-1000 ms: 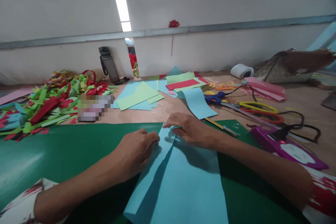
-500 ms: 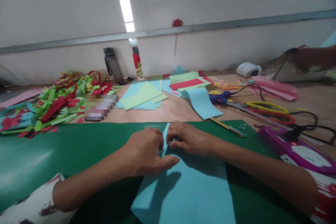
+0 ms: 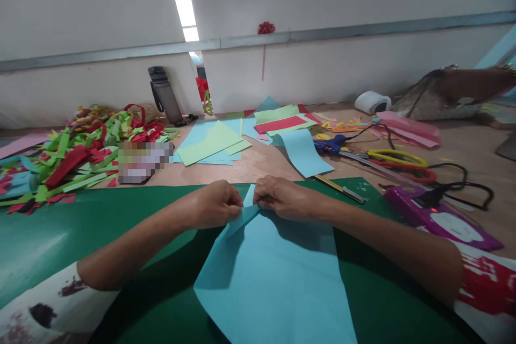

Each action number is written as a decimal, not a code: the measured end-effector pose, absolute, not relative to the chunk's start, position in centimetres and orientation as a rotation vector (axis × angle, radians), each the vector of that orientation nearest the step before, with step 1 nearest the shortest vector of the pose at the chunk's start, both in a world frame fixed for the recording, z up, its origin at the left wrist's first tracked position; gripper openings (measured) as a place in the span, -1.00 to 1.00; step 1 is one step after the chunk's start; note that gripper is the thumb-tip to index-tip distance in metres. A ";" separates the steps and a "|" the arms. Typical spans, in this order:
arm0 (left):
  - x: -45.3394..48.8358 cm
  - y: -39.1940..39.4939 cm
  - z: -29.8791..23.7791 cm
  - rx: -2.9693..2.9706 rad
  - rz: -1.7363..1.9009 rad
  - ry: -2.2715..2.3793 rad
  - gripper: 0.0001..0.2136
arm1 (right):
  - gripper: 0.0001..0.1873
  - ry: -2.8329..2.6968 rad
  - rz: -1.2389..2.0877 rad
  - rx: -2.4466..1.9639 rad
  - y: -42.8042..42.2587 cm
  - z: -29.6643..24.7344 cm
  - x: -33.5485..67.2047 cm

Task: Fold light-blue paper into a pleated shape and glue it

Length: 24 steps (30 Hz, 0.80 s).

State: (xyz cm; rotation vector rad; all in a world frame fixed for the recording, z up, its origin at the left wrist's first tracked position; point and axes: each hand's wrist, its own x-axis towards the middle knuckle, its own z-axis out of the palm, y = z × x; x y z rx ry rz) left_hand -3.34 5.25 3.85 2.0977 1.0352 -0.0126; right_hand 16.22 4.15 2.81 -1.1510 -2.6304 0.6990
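A large light blue paper sheet [image 3: 278,274] lies on the green cutting mat [image 3: 80,231] in front of me, its left edge folded inward toward a point at the top. My left hand [image 3: 215,204] is closed, pinching the folded flap near that tip. My right hand [image 3: 282,198] is also closed on the sheet's top point, fingers pressed on the paper. The two hands nearly touch at the tip.
A heap of green and red paper strips [image 3: 76,150] lies at the left. Loose blue and green sheets [image 3: 213,142], a grey bottle [image 3: 163,95], a blue glue gun [image 3: 330,145], yellow and red scissors [image 3: 397,161], a utility knife [image 3: 341,188] and a purple power strip [image 3: 439,220] lie beyond and right.
My left hand has drawn its thumb back from flat on the sheet and now pinches the flap at the tip. The left fold lies closer to the middle. The right hand stays put.
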 end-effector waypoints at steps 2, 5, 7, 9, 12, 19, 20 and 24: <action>-3.4 5.4 3.9 2.068 -0.027 1.030 -0.90 | -0.81 -2.623 0.694 -1.178 4.1 2.8 16.2; -3.4 5.7 4.0 2.033 -0.061 1.050 -0.89 | -0.83 -2.599 0.673 -1.231 4.0 2.8 16.0; -3.4 6.0 4.0 2.020 -0.082 1.069 -0.86 | -0.81 -2.582 0.658 -1.267 4.0 2.7 16.0; -3.5 6.2 4.2 2.014 -0.102 1.083 -0.83 | -0.82 -2.558 0.650 -1.306 4.1 2.6 15.9; -3.6 6.4 4.5 2.014 -0.128 1.094 -0.78 | -0.83 -2.506 0.642 -1.376 4.1 2.4 15.9; -3.4 7.2 4.4 2.063 -0.172 1.141 -0.76 | -0.89 -2.452 0.624 -1.441 3.8 2.1 15.8; -3.3 7.3 4.2 2.064 -0.174 1.145 -0.78 | -0.91 -2.452 0.625 -1.440 3.8 2.0 15.8; -3.0 7.6 3.6 2.074 -0.172 1.156 -0.82 | -0.92 -2.457 0.643 -1.426 3.8 2.1 15.7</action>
